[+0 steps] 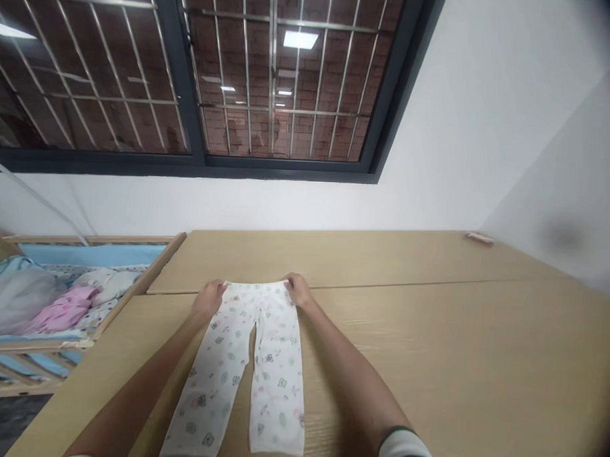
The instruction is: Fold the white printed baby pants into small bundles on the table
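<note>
White printed trousers (250, 366) lie flat, left hand (210, 297) and right hand (297, 289) each clamping a waistband corner.

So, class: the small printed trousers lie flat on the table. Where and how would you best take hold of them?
Probably at the waistband corners of the trousers, from the far end: left hand and right hand already rest there, legs trailing flat toward the person.

We look from our head, forward and down, close over the table (431, 339), facing the window (270, 87).
</note>
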### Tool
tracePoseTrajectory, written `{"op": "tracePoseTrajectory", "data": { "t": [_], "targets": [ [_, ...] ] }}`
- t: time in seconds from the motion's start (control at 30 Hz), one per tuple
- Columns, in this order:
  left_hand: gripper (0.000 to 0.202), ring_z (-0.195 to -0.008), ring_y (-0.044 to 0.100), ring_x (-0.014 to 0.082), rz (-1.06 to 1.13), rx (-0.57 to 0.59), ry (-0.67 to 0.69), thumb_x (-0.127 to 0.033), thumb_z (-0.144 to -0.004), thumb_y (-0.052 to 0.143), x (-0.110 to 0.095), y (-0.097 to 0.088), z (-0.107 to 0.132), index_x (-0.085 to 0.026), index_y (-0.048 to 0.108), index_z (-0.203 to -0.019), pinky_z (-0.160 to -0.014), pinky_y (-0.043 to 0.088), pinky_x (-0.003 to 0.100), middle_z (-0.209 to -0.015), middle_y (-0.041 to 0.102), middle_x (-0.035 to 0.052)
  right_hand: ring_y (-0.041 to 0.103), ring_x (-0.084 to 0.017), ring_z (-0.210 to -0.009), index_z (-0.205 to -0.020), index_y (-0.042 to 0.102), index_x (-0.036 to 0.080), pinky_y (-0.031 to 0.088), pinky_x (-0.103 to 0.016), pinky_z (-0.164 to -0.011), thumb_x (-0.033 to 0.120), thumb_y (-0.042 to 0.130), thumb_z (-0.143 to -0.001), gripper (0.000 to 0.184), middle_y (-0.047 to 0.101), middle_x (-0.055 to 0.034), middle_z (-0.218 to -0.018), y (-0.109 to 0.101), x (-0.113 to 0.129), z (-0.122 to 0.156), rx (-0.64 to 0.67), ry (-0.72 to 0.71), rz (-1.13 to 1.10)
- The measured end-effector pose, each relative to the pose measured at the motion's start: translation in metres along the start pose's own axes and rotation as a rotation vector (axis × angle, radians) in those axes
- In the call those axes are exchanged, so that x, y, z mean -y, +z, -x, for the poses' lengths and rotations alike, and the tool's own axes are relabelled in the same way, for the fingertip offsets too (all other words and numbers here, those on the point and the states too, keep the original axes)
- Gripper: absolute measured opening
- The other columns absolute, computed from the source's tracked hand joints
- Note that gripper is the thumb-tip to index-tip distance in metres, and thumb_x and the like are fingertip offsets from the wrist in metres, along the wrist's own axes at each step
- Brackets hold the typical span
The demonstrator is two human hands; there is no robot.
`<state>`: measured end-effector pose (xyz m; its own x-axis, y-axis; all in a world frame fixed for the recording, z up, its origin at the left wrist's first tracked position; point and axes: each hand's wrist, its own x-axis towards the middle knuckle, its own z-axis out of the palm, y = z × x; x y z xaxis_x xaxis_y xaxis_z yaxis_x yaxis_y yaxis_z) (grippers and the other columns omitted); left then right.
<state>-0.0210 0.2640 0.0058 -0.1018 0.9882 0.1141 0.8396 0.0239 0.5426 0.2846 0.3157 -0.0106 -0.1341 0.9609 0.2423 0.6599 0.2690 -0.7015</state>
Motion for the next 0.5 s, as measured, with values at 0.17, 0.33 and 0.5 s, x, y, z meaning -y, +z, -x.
{"op": "tracePoseTrajectory", "data": {
  "t": [0.17,0.33,0.5],
  "targets": [
    [0.030,-0.097,0.064,0.0209,-0.065,0.018,-0.051,-0.045,-0.098,0.061,-0.013,-0.001,-0.012,-0.016,0.064,-0.107,-0.089,0.053,0.042,-0.106,0.066,0.0056,0.061,-0.020,-0.096,-0.092,0.071,0.018,0.044,-0.028,-0.087,0.010,0.058,-0.086,0.017,0.067,-0.0067,-0.095,0.016,-0.011,-0.018,0.012,0.079,0.094],
    [0.027,-0.121,0.054,0.0268,-0.103,-0.033,0.029,-0.030,-0.104,0.042,-0.056,-0.006,0.025,-0.013,0.059,-0.116,-0.104,0.041,0.046,-0.125,0.060,0.0146,0.063,-0.018,-0.091,-0.094,0.071,0.019,0.043,-0.026,-0.083,0.010,0.059,-0.087,0.017,0.068,-0.0042,-0.090,0.023,-0.015,-0.025,0.051,0.131,0.115],
    [0.032,-0.080,0.066,0.0208,-0.058,0.282,0.285,-0.043,-0.099,0.047,-0.121,0.020,0.140,-0.020,0.064,-0.083,-0.076,0.049,0.032,-0.083,0.070,0.0035,0.063,-0.016,-0.082,-0.098,0.068,0.018,0.045,-0.024,-0.075,0.016,0.066,-0.084,0.014,0.070,-0.0027,-0.089,0.018,-0.023,-0.032,0.096,0.169,0.083]
  ]
}}
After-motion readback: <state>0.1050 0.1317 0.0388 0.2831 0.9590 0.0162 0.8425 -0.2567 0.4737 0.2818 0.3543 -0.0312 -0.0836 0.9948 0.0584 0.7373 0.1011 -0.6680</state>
